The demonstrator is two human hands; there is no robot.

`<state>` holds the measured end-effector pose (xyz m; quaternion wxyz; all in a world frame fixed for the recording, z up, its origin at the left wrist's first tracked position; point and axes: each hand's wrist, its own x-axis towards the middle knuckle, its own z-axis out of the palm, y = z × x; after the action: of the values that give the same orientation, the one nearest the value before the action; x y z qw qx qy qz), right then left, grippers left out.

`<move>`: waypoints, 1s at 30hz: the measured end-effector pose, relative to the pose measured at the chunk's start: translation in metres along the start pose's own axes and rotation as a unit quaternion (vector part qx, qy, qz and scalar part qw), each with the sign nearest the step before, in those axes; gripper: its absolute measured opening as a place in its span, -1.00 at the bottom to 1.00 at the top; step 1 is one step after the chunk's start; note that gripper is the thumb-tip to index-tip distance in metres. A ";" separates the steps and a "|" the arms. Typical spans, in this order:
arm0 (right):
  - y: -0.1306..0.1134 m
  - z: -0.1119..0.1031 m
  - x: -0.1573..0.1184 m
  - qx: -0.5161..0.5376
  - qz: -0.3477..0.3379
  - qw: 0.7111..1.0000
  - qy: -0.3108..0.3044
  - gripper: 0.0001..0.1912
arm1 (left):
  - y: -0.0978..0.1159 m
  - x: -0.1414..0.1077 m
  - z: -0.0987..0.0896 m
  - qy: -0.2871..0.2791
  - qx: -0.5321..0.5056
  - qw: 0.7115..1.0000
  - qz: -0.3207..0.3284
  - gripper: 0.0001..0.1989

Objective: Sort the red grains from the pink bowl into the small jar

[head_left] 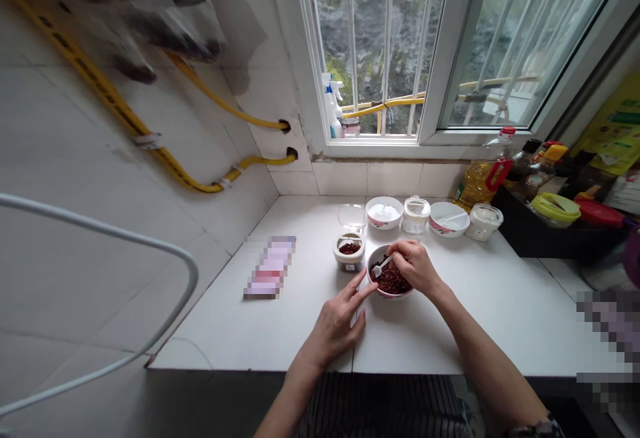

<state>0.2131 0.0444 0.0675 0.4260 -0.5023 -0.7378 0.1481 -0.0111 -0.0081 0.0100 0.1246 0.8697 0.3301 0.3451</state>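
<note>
Head view: the right hand (pixel 414 265) closes its thumb and fingers on the handle of a small white spoon (pixel 384 264), in a pinch with no visible gap. The spoon slants from the fingertips down to the left, its head over the dark reddish-brown pieces (pixel 395 281) in a bowl (pixel 393 297). The bowl stands on the white counter (pixel 290 338), below and to the left of the pinch; the right hand extends over its far right rim. The left hand (pixel 336 326) lies at the bowl's near left side, fingers extended and thumb apart, with fingertips at the rim; it does not enclose the bowl, and the exact contact is too small to tell.

Just left of the bowl stands a jar (pixel 349 267) of similar dark pieces, its clear lid (pixel 351 217) raised on the far side. Along the far edge, from left to right, are a white bowl (pixel 385 223), a lidded container (pixel 416 219), a flower-patterned bowl (pixel 449 231) and a clear jar (pixel 483 225) with pale contents. An oil bottle (pixel 473 188) stands behind these, at far right. A pixelated lilac object (pixel 271 267) lies left of the jar, well apart from both hands.
</note>
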 end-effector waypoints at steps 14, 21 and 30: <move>0.003 -0.009 0.004 0.186 0.163 0.968 0.037 -0.83 | -0.001 0.000 0.000 -0.001 0.000 1.000 0.003 -0.32; 0.001 -0.008 0.010 0.291 0.161 0.941 0.063 -0.79 | 0.000 0.000 0.001 -0.002 -0.009 1.000 0.001 -0.30; -0.026 0.020 0.002 0.050 -0.138 0.988 0.048 -0.77 | -0.001 0.000 0.001 -0.006 -0.001 1.000 0.002 -0.25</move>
<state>0.1817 0.0389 0.0734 0.5019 -0.3801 -0.7704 0.1000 -0.0110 -0.0071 0.0092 0.1266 0.8721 0.3278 0.3404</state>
